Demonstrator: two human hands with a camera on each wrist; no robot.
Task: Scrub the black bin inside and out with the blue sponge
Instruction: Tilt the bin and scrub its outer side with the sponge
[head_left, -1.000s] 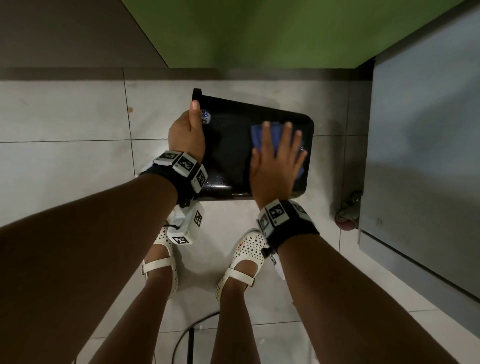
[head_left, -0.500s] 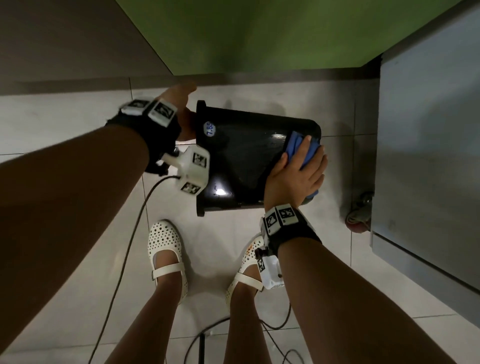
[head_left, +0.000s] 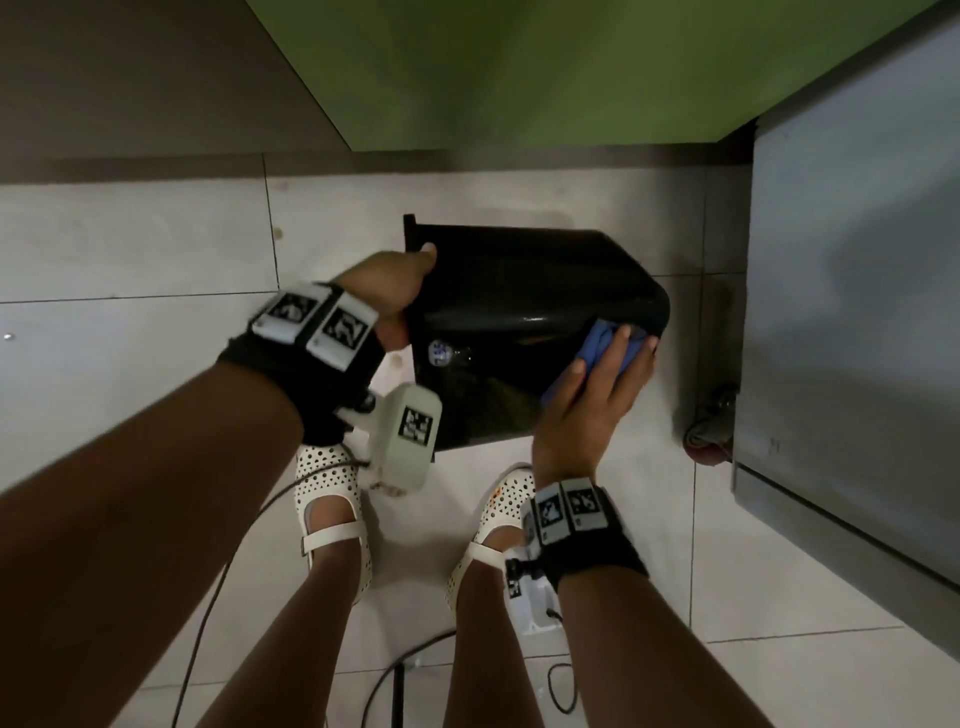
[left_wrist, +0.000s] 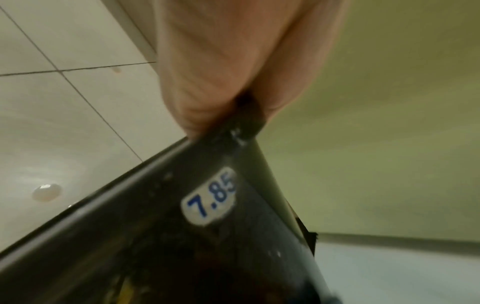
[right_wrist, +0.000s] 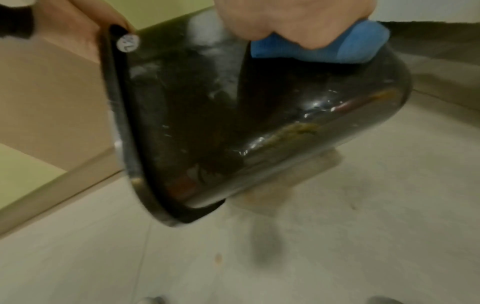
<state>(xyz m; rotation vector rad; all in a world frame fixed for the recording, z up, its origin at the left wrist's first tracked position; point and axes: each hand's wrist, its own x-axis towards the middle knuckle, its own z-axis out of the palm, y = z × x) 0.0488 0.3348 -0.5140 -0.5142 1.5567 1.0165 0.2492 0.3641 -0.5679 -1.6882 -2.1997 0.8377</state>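
I hold the black bin (head_left: 519, 312) on its side above the tiled floor, mouth to the left and base to the right. My left hand (head_left: 395, 291) grips its rim at the left, thumb on the outside. A white price sticker (left_wrist: 210, 197) sits just below that grip on the bin (left_wrist: 207, 257). My right hand (head_left: 597, 400) holds the blue sponge (head_left: 605, 343) against the outer wall near the base corner. In the right wrist view the sponge (right_wrist: 324, 49) lies bunched under my fingers (right_wrist: 291, 18) on the glossy bin (right_wrist: 259, 123), which shows brownish smears low down.
A grey cabinet (head_left: 852, 312) on a castor (head_left: 709, 436) stands close on the right. A green wall (head_left: 519, 67) is behind the bin. My feet in white shoes (head_left: 332, 499) are under it, with black cables (head_left: 395, 680) on the floor behind them.
The bin has turned so the sticker now faces me. My left hand shifted its grip down the rim. My right hand slid the sponge round to the near side of the base.
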